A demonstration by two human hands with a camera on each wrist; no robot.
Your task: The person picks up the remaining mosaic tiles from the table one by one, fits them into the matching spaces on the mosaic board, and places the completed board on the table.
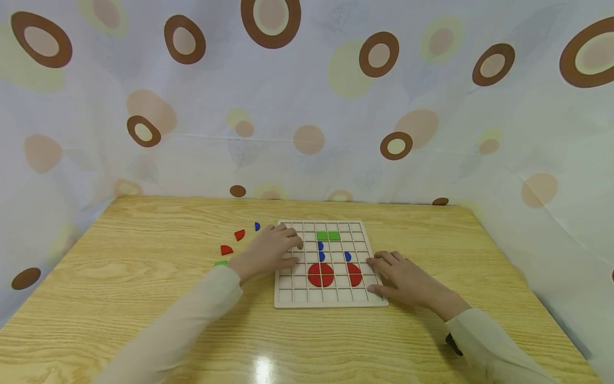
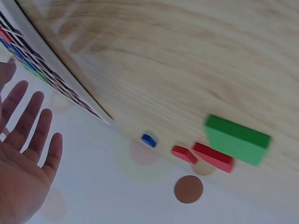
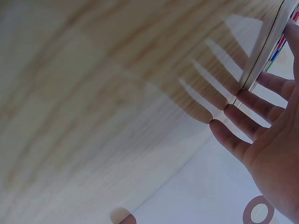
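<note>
On my worktop (image 1: 422,256), left of the grid board (image 1: 299,296), a green block (image 2: 237,140), partly hidden in my head view, plain from the left wrist, two red pieces (image 1: 227,249), left hand (image 1: 268,250) relaxed, empty, over the board's left edge, right hand (image 1: 405,278) loose, empty, at its right.

We can read no text, label, brand, number or sign in any of the three views: neither the board (image 1: 340,281), the pieces (image 1: 314,269), the table (image 1: 144,266) nor the backdrop (image 1: 307,90) carries any lettering or figures that we can make out.
</note>
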